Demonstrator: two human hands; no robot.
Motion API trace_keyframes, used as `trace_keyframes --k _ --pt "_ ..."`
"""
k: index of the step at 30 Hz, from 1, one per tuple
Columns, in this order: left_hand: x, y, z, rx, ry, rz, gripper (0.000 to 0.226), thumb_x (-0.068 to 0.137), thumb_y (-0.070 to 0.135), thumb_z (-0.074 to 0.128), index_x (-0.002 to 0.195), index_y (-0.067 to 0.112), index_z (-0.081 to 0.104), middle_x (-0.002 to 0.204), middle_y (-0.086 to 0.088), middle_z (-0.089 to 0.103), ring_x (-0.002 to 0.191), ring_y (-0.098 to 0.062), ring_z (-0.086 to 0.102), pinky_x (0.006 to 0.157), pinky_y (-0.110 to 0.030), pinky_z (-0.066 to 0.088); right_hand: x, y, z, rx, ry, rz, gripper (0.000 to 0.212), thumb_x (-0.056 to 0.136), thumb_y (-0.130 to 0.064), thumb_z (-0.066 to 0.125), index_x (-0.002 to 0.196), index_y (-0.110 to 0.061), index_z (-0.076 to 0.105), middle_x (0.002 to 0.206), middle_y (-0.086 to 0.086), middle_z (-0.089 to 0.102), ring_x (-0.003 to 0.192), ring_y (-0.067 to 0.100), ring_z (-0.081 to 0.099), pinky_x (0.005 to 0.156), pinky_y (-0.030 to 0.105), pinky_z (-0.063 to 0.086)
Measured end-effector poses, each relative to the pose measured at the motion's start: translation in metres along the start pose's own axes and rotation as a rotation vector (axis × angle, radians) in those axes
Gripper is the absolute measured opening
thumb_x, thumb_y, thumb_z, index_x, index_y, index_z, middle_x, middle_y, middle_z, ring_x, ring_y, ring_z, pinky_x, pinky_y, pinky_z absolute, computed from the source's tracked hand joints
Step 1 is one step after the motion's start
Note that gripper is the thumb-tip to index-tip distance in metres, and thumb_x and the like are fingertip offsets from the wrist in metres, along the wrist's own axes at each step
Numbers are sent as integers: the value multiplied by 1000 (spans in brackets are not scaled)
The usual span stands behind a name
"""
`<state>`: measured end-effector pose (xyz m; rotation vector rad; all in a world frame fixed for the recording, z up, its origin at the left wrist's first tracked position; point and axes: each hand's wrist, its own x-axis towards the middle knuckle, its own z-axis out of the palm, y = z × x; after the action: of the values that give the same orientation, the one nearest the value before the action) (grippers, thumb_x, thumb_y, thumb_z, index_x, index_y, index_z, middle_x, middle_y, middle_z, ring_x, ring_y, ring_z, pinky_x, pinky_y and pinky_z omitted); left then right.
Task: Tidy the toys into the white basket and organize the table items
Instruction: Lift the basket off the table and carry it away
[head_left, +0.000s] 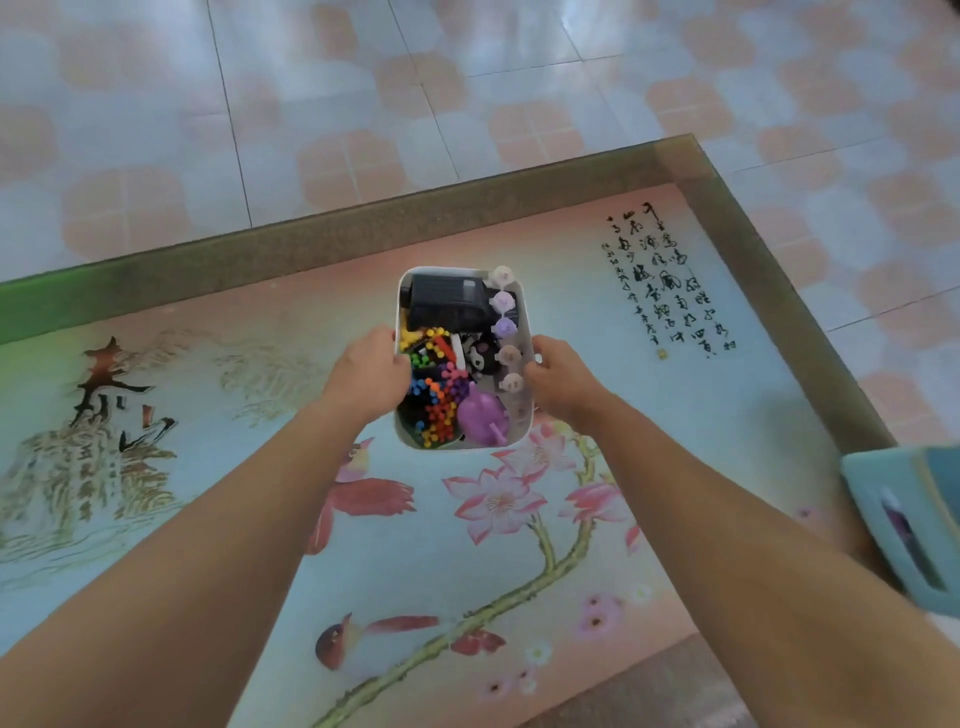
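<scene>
**Basket of toys held over the painted table**

A teal box (906, 525) with a dark slot in its top sat at the right edge of the table (727, 415), well apart from the hands. The tabletop carried a printed picture of pink flowers, red birds and columns of black writing under a glossy surface. Beyond its brown border lay a tiled floor (363, 104) in pale blue and pink.

The white basket (525, 312) was between the two hands, over the middle of the table; whether it rested on the surface or was lifted could not be told. The left hand (366, 376) gripped its left rim, fingers curled over the edge. The right hand (558, 376) held the right rim in the same way, the thumb on the near side.

Inside, a black toy car (449, 304) filled the far end. A heap of coloured beads (434, 395) lay on the left, a purple toy (483, 415) at the near end, and a row of small round pale figures (505, 327) ran along the right wall.
</scene>
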<state>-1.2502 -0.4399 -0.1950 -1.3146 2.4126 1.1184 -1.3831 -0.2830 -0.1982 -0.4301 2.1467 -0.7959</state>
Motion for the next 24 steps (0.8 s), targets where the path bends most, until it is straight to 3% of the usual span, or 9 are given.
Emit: trace_keyframes --k 3,10,12,14,16,18,20,24 --pt "-4 57 37 -76 -106 -2 21 91 13 40 107 8 53 101 -19 66 80 -35 69 67 -49 60 -8 32 -62 -22 27 20 25 91 -9 39 107 -4 57 108 16 61 97 36 62 81 52 55" --pt "-17 189 140 -156 -113 63 10 85 10 48 92 7 54 88 -19 66 71 -38 68 60 -49 59 -26 99 -207 -142 111 64 28 93 -5 35 111 0 56 103 12 57 98 32 58 86 50 52" --pt "-22 223 168 -220 -128 45 10 84 8 49 91 4 55 87 -20 66 68 -37 69 57 -49 59 -26 115 -247 -189 134 89 29 95 -5 35 114 2 56 110 17 58 103 34 57 88 49 51" --pt "-26 256 196 -284 -140 39 11 83 8 49 90 3 57 87 -20 67 64 -35 70 54 -49 59 -25 133 -284 -190 133 111 28 95 -2 38 116 1 57 113 16 59 99 29 58 79 39 52" --pt "-30 289 223 -338 -146 26 10 84 6 48 90 4 56 90 -19 67 66 -35 70 55 -49 59 -24 150 -317 -150 137 131 27 92 3 42 113 -1 58 104 10 57 92 22 53 68 30 46" --pt "-33 318 250 -374 -150 -3 12 84 0 47 93 4 55 93 -18 65 72 -36 68 58 -48 60 -21 167 -346 -134 163 153 24 92 4 41 107 -2 59 101 10 56 90 23 53 71 33 48" --pt "-34 342 275 -381 -153 -15 18 83 -2 45 95 4 56 94 -18 64 73 -36 68 58 -48 60 -15 186 -369 -162 176 178 25 96 -5 43 113 4 59 106 16 60 96 29 57 81 39 50" --pt "-33 369 312 -364 -169 -12 22 80 -2 44 98 1 57 95 -20 65 74 -38 68 59 -48 60 -9 217 -396 -254 161 227 28 98 -14 45 117 2 57 113 17 60 88 23 51 69 30 41"
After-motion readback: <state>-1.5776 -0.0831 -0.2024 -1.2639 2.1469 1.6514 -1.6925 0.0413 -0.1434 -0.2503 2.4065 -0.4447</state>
